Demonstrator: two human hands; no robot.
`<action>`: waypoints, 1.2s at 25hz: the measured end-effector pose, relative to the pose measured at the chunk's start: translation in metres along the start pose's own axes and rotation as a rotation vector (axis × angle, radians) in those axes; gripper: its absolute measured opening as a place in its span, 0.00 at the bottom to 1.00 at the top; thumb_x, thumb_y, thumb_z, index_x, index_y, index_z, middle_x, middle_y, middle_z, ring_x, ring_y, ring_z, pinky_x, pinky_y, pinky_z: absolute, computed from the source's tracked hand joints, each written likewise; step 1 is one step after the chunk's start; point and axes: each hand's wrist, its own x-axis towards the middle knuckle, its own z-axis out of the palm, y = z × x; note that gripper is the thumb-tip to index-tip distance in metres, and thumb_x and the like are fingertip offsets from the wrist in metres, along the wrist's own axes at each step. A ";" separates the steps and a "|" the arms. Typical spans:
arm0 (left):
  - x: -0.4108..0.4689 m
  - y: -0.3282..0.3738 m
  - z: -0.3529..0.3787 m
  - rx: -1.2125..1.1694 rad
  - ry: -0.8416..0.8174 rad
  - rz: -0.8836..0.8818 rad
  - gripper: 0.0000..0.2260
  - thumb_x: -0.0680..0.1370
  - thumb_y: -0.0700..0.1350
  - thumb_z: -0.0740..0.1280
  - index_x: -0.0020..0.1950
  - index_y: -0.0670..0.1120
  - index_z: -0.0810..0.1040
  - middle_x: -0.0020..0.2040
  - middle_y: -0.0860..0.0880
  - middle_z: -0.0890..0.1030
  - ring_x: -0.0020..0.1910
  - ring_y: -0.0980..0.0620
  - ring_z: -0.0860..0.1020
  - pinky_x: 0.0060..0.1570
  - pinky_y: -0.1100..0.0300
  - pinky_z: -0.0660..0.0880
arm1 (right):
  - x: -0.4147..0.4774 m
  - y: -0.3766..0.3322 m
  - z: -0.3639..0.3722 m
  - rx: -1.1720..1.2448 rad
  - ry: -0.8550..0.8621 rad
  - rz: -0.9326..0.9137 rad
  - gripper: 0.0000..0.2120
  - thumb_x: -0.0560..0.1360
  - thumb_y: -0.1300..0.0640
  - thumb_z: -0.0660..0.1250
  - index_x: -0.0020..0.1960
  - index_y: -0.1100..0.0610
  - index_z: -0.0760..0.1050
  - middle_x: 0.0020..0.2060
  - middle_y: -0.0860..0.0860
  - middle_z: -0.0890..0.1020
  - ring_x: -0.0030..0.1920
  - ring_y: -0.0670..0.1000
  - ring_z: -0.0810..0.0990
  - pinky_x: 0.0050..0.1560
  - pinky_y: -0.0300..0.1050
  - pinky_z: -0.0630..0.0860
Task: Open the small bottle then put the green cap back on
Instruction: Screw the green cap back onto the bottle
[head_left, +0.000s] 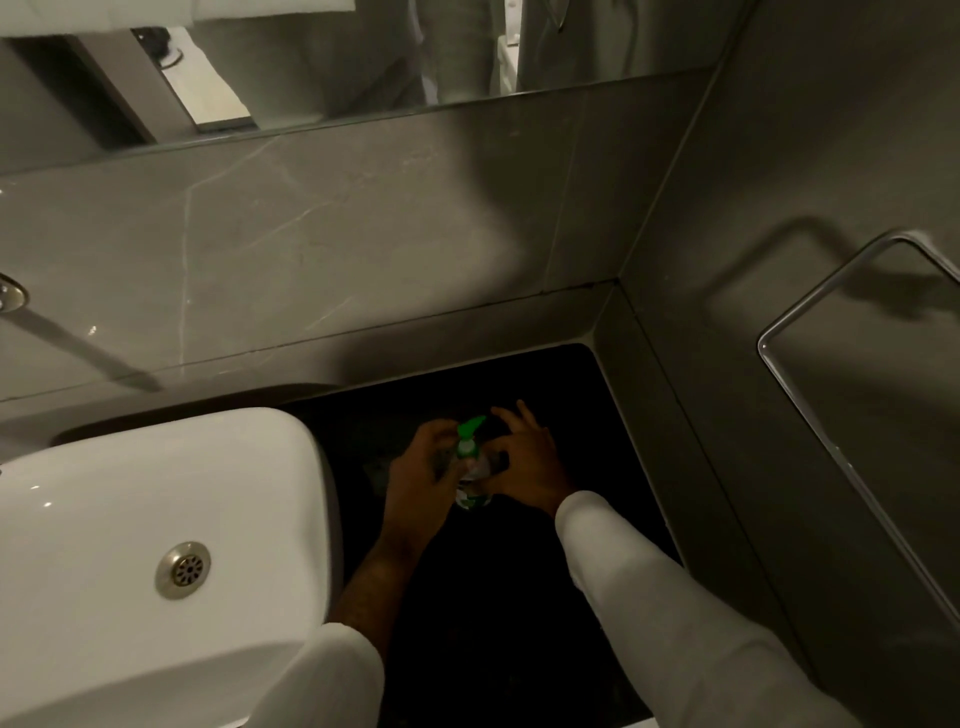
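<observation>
A small clear bottle (475, 486) with a green and white label is held upright between both hands over the black countertop (519, 597). Its green cap (470, 427) sits tilted just above the white neck (466, 447). My left hand (421, 467) is on the left side, fingertips curled against the cap. My right hand (522, 460) grips the bottle's body from the right with thumb and lower fingers, while its other fingers are spread upward. The lower part of the bottle is hidden by the hands and the dim light.
A white basin (156, 519) with a metal drain (183, 570) lies directly left of my hands. Grey tiled walls close the back and right sides, with a mirror (311, 62) above and a chrome towel rail (831, 322) on the right wall.
</observation>
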 end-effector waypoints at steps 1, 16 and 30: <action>-0.001 -0.002 -0.002 -0.044 -0.061 -0.008 0.27 0.77 0.36 0.72 0.64 0.66 0.73 0.59 0.65 0.82 0.61 0.60 0.81 0.57 0.65 0.79 | 0.000 0.001 0.000 0.007 0.001 0.004 0.36 0.64 0.42 0.81 0.69 0.49 0.79 0.84 0.48 0.55 0.85 0.58 0.46 0.83 0.62 0.52; 0.008 0.004 0.000 0.188 -0.031 0.027 0.13 0.67 0.58 0.78 0.49 0.59 0.82 0.46 0.60 0.82 0.47 0.59 0.81 0.46 0.66 0.77 | 0.002 -0.004 -0.002 -0.053 0.001 -0.021 0.26 0.66 0.45 0.80 0.62 0.51 0.84 0.83 0.48 0.60 0.85 0.57 0.49 0.82 0.63 0.53; 0.026 -0.007 -0.017 0.153 -0.355 0.070 0.14 0.71 0.57 0.72 0.53 0.74 0.80 0.56 0.74 0.79 0.62 0.70 0.75 0.62 0.72 0.71 | -0.008 -0.007 -0.006 -0.088 -0.118 -0.096 0.26 0.68 0.46 0.79 0.63 0.53 0.83 0.83 0.47 0.60 0.85 0.57 0.46 0.82 0.65 0.50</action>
